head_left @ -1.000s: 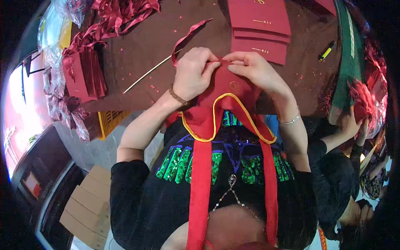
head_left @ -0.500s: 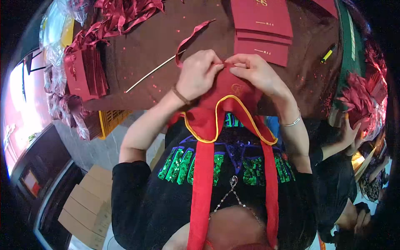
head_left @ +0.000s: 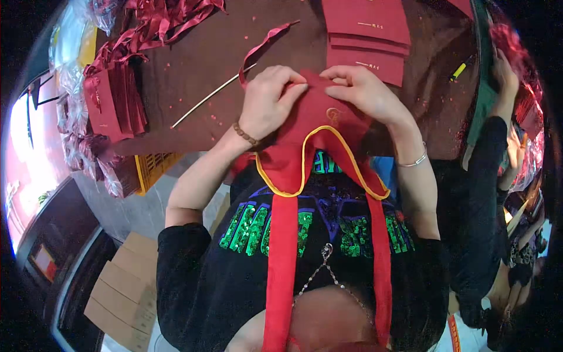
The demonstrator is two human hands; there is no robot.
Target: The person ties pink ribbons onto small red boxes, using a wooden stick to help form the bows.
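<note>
Head view: left hand [head_left: 267, 101], right hand [head_left: 365, 94] pinching red bag [head_left: 316, 117]; brown table [head_left: 199, 61], floor cartons [head_left: 123, 287].

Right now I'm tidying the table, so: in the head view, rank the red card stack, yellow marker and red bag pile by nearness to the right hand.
1. red card stack, just beyond the right hand.
2. yellow marker, farther right.
3. red bag pile, far left.

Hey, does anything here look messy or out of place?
Yes: tiny red scraps are strewn across the table, and ribbons lie in a tangled heap at its far left. The pouch held by the left hand and right hand looks intact.
</note>
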